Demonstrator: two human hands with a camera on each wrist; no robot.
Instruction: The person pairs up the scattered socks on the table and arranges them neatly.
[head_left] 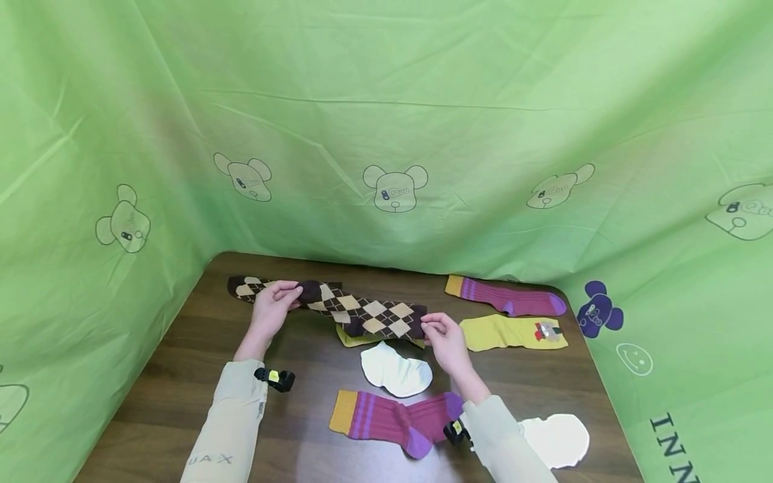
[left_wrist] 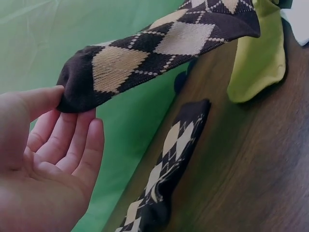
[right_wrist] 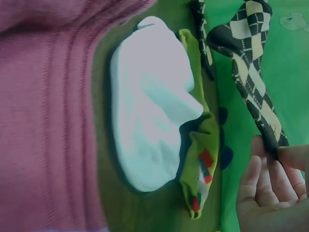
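A dark brown argyle sock [head_left: 374,317] with tan and cream diamonds is stretched between both hands, raised over the table. My left hand [head_left: 274,310] pinches its dark toe, thumb on top, as the left wrist view shows. At the other end, my right hand [head_left: 445,341] pinches the dark cuff between thumb and fingers. Another argyle sock [left_wrist: 166,169] lies on the table behind the left hand, partly covered by it in the head view. Beneath the held sock, a yellow sock [right_wrist: 200,169] is mostly hidden. A white sock [head_left: 395,370] lies just in front of it.
On the wooden table [head_left: 302,429], a purple sock [head_left: 392,419] with a mustard cuff lies at the front. Another purple sock [head_left: 507,297] and a yellow sock [head_left: 504,332] lie at the back right. A white sock [head_left: 558,439] is beside the right sleeve. Green cloth [head_left: 392,134] surrounds the table.
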